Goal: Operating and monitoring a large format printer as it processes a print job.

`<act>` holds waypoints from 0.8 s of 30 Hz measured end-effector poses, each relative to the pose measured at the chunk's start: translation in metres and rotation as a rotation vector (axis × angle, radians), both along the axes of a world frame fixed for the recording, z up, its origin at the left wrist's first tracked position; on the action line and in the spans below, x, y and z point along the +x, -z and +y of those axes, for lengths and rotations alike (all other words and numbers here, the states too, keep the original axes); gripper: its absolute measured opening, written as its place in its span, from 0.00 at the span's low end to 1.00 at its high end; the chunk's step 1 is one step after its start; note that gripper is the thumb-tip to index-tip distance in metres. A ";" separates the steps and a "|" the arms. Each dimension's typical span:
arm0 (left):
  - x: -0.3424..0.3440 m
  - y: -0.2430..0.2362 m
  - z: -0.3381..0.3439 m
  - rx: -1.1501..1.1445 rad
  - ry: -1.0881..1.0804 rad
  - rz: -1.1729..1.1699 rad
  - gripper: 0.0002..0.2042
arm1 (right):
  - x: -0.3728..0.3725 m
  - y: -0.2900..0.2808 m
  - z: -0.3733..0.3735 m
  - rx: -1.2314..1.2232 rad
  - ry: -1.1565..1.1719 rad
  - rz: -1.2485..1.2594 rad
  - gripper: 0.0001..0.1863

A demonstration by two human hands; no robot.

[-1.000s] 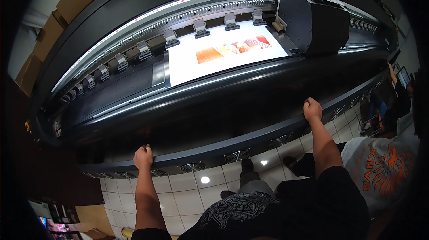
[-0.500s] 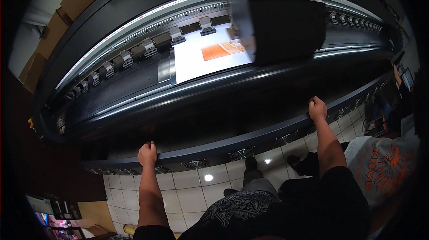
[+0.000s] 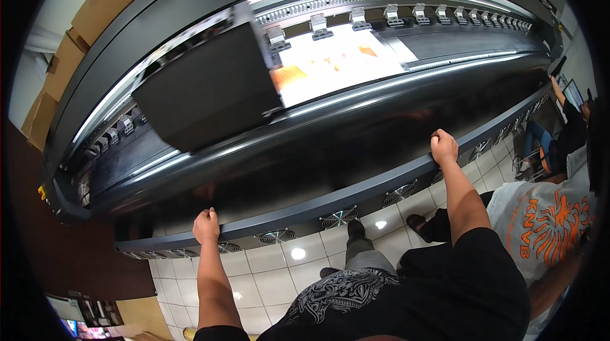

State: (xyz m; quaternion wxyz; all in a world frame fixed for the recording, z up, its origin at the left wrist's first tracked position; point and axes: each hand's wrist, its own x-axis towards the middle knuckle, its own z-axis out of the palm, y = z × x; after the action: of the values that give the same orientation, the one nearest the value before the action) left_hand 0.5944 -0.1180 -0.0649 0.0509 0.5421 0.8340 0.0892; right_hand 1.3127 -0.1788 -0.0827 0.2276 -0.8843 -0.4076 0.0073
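Note:
A wide black large-format printer spans the view in front of me. My left hand (image 3: 206, 226) is closed over its front rail (image 3: 318, 204), near the left end. Farther right, my right hand (image 3: 444, 147) is curled on the same rail; the fingertips of both hands are partly hidden. Beyond the rail, a white sheet with orange printing (image 3: 337, 64) lies on the dark platen, under a row of pinch rollers (image 3: 321, 27). The black print carriage (image 3: 210, 87) covers the platen left of the sheet, slightly blurred. Neither hand touches sheet or carriage.
Cooling fans (image 3: 338, 217) line the rail's underside. A person in a grey shirt (image 3: 508, 214) stands close on my right; another person (image 3: 570, 141) is farther back beside a screen. Cardboard boxes (image 3: 114, 1) sit behind the printer at left. White tiles (image 3: 267, 280) cover the floor.
The carriage has slid from the right of the platen to the left, uncovering more of the printed sheet. My view has shifted slightly; both hands stay on the rail.

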 end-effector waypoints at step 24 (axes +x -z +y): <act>-0.010 0.007 -0.004 0.059 0.009 -0.032 0.19 | -0.007 -0.005 -0.001 0.018 -0.015 0.013 0.12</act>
State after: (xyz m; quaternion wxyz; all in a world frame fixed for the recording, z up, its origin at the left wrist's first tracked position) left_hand 0.5841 -0.1215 -0.0724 0.0486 0.5456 0.8276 0.1223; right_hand 1.3056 -0.1800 -0.0773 0.2382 -0.8792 -0.4126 0.0112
